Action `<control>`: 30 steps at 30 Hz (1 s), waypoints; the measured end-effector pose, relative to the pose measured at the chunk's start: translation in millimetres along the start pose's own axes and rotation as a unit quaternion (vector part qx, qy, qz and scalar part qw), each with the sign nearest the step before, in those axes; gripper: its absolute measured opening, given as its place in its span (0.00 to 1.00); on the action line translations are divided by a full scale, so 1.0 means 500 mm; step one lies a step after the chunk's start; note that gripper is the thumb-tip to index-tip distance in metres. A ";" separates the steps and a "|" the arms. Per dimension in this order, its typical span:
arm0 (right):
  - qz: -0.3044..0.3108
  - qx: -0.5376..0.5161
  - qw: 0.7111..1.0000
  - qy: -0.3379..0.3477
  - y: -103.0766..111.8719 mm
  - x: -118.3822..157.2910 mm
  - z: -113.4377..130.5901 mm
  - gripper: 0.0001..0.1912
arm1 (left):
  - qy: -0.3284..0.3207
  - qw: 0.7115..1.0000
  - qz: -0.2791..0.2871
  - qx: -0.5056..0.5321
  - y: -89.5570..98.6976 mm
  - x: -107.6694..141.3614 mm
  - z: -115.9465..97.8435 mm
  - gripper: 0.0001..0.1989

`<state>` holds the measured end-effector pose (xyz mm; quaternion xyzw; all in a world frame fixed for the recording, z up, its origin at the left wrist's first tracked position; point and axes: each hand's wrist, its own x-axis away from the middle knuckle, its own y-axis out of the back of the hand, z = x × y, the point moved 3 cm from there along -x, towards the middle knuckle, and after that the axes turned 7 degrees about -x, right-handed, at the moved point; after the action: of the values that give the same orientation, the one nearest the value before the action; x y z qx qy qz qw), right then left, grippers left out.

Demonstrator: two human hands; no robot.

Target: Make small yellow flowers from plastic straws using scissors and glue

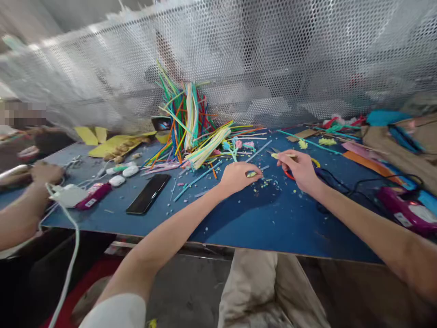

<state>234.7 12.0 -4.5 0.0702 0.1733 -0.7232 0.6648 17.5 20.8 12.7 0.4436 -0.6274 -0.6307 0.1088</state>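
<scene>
The left hand (239, 176) holds a yellow bit (251, 174), mostly hidden, over the table (273, 232). The right hand (300, 169) pinches a pale stick (275, 156) and partly covers scissors (288, 175); whether it grips them, I can't tell.

Phone (148, 194) left of both hands (235, 176)

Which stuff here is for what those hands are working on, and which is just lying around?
Seem part of the work:
pale yellow piece in the left hand
scissors at the right hand
colourful fuzzy stems
fuzzy flower shapes

Probably just lying about:
black phone
orange strip
cardboard scrap
</scene>
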 end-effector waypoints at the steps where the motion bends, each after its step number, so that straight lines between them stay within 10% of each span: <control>1: 0.000 0.000 1.000 0.000 -0.001 0.000 0.000 0.11 | -0.001 1.000 -0.001 0.001 0.000 0.001 0.000 0.08; 16: 0.004 -0.010 1.000 -0.009 -0.010 0.005 -0.001 0.11 | -0.017 0.999 -0.023 0.028 -0.007 0.006 0.002 0.20; 30: 0.013 -0.009 1.000 -0.007 -0.008 0.006 -0.003 0.10 | -0.028 0.998 0.035 0.055 -0.011 0.006 -0.004 0.10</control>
<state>230.1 9.7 -6.1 0.0609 0.1741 -0.7135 0.6759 19.3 18.2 6.9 0.4092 -0.6788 -0.6032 0.0889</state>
